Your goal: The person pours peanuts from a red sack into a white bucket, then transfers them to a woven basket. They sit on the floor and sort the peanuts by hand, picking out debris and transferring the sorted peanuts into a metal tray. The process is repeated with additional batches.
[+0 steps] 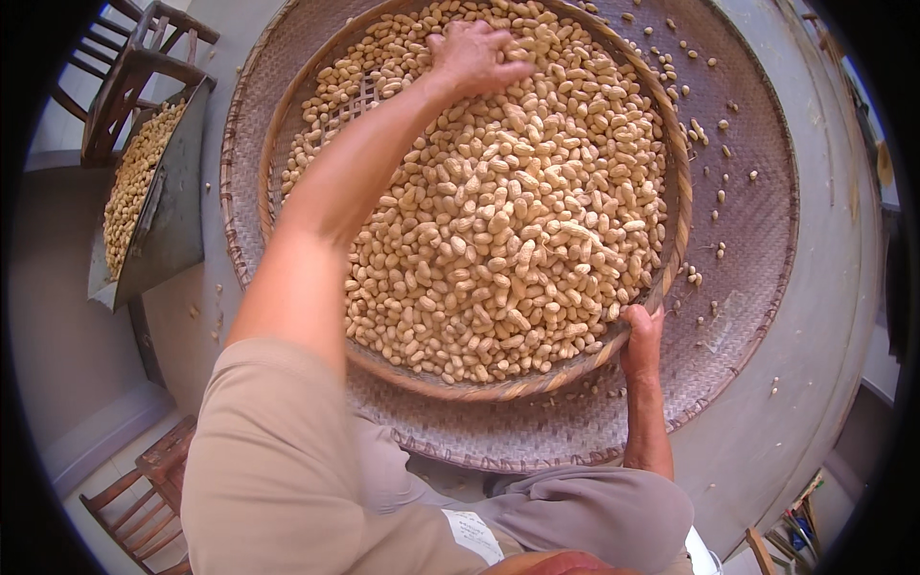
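Note:
My left hand (478, 59) rests palm down among the unshelled peanuts (496, 215) near the far side of a round woven sieve basket (679, 165). Its fingers are spread, slightly blurred, with their tips partly hidden by peanuts; no firm hold shows. At the near right, my right hand (642, 341) grips the basket's rim, thumb over the top edge and fingers hidden beneath. Peanuts heap across most of the basket, and its open lattice bottom shows at the upper left. The basket sits on a larger flat woven tray (747, 237).
Loose peanuts lie scattered on the tray's right side and the grey floor (812, 302). At the left, a metal scoop-like container (176, 223) holds more peanuts beside a dark wooden chair (118, 93). Another wooden chair (154, 496) stands at the lower left.

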{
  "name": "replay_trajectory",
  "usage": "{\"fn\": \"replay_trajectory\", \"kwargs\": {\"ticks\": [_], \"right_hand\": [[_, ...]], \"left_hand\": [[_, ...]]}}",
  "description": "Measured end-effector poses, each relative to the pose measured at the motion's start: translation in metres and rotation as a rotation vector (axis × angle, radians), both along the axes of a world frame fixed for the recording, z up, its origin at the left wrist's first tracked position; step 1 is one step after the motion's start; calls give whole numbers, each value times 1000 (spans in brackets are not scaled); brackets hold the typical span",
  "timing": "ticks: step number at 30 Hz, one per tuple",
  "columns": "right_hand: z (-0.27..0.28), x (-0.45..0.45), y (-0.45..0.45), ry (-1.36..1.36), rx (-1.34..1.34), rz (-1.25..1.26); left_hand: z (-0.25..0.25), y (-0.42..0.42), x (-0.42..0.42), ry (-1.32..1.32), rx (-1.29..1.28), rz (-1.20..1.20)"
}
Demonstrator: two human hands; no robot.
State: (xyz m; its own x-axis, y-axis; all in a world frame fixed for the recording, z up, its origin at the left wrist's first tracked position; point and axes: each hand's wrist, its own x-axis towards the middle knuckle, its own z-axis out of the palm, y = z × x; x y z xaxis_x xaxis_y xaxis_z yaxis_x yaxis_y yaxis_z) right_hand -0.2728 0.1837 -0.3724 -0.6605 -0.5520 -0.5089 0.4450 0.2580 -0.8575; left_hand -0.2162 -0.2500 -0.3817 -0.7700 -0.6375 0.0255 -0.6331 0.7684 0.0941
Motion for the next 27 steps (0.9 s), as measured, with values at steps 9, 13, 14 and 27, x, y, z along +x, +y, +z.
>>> {"fn": "replay_trajectory", "kwargs": {"ticks": [9,13,14,27], "right_hand": [[4,2,-3,1,-12,-5],[5,5,-4,-39,-34,-34],[9,7,-7,-51,-60,-52],[-10,-1,5,-34,-26,8]], "left_hand": [[67,12,89,-77,654,-564],[58,-18,74,277,405,-407],[51,-21,61,321,392,-337],[-15,-7,-55,233,364,145]]}}
